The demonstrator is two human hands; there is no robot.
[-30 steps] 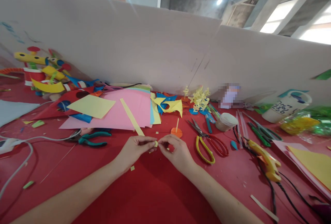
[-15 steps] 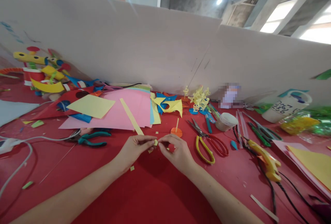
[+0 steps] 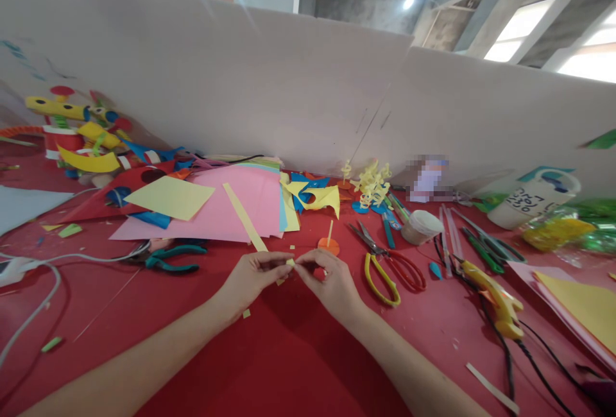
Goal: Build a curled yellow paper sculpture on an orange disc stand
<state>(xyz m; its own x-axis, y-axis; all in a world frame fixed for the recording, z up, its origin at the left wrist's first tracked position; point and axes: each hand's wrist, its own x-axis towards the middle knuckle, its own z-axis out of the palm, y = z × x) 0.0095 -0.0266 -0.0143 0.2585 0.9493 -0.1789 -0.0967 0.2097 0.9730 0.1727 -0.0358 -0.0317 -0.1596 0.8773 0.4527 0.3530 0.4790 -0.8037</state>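
Observation:
Between the fingertips of both hands is a small piece of yellow paper [image 3: 290, 263]. My left hand [image 3: 254, 278] pinches it from the left, thumb against forefinger. From the other side my right hand [image 3: 330, 280] grips its right edge, fingers closed. Just beyond the left hand lies a long yellow paper strip [image 3: 244, 217], partly on a pink sheet [image 3: 231, 202]. An orange disc [image 3: 328, 247] with a thin upright yellow stick [image 3: 330, 229] stands past the right hand. Tiny yellow paper squares [image 3: 246, 314] are scattered about the hands on the red table [image 3: 269, 372].
Scissors [image 3: 382, 260] lie open to the right, near a yellow glue gun [image 3: 495, 298] with its cord and a white tub [image 3: 422, 227]. Teal-handled pliers [image 3: 176, 258] are at left. Curled yellow paper figures [image 3: 371, 183] stand at the back by a white partition [image 3: 289, 83].
The small yellow paper has been turned slightly between the fingertips and shows less of its face. Both hands stay in nearly the same place.

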